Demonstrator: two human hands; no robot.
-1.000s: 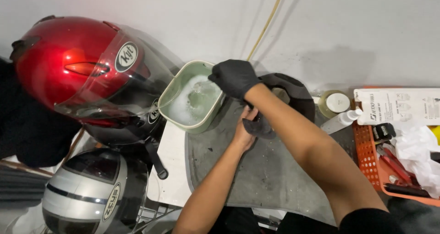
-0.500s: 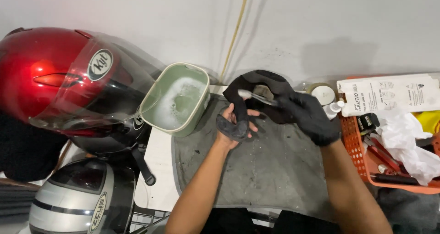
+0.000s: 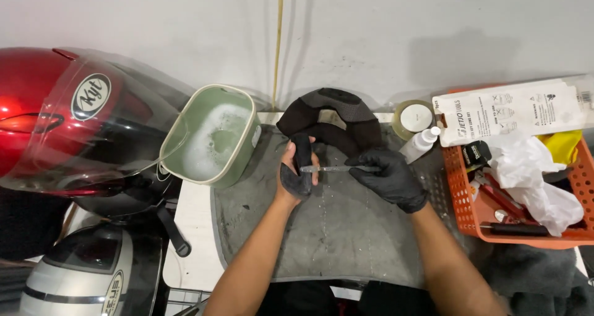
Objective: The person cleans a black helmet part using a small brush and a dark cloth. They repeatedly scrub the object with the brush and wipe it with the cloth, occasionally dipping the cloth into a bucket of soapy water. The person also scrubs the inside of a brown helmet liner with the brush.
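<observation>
My bare left hand [image 3: 296,175] grips one end of a black curved helmet pad [image 3: 331,121] that lies on a grey mat [image 3: 334,229]. My right hand [image 3: 390,177], in a black glove, holds a small clear-handled brush [image 3: 328,168] with its tip against the pad end in my left hand. A green tub of foamy water [image 3: 213,136] stands just left of the pad.
A red helmet with a clear visor [image 3: 68,118] and a silver helmet [image 3: 83,276] sit at the left. At the right stand a white spray bottle [image 3: 421,143], a tape roll [image 3: 413,117] and an orange basket [image 3: 470,211] of tools, rags and a printed packet.
My gloved right hand left the green tub, crossed to the right and now holds the brush against the pad. The view shifted so the helmets sit farther left.
</observation>
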